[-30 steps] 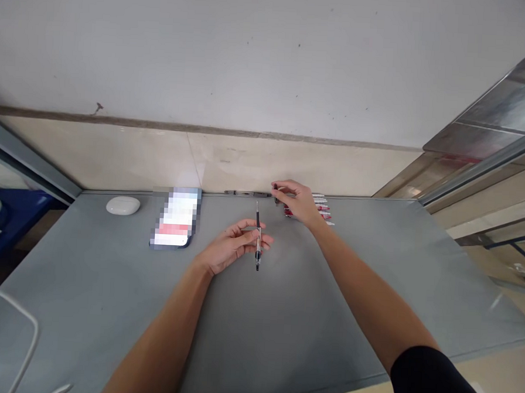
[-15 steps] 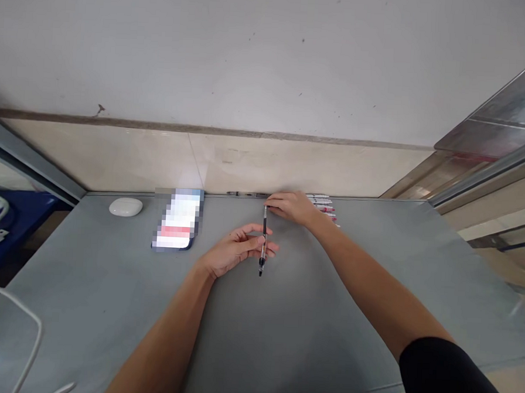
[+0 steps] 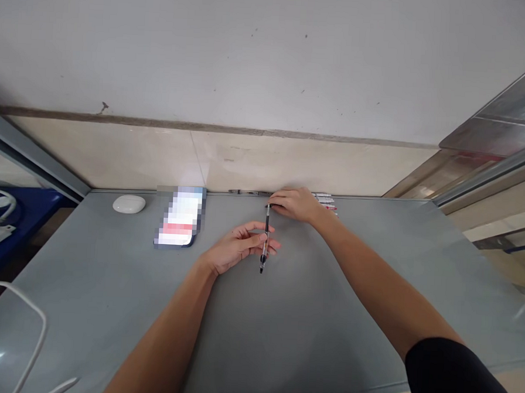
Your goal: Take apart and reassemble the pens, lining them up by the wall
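A clear-barrelled pen with black parts (image 3: 267, 223) points away from me, its black end towards me. My left hand (image 3: 237, 245) pinches it between thumb and fingers, the other fingers spread behind it. At the pen's far end is my right hand (image 3: 295, 204), fingers bent together. A small dark bit shows at its fingertips, touching or very close to the pen's tip; I cannot tell what it is. Behind the right hand, a dark pen (image 3: 247, 192) lies along the wall. Several white and red pens (image 3: 326, 200) lie partly hidden beyond the right wrist.
A phone with a blurred screen (image 3: 180, 218) lies to the left on the grey table (image 3: 304, 322). Beside it sits a white rounded case (image 3: 129, 204). A white cable (image 3: 39, 331) curves over the near left corner. The wall (image 3: 264, 161) borders the table's far edge.
The view has shifted slightly. Both hands keep nearly the same pose, with the pen still in the left hand and the right fingers at its far end.
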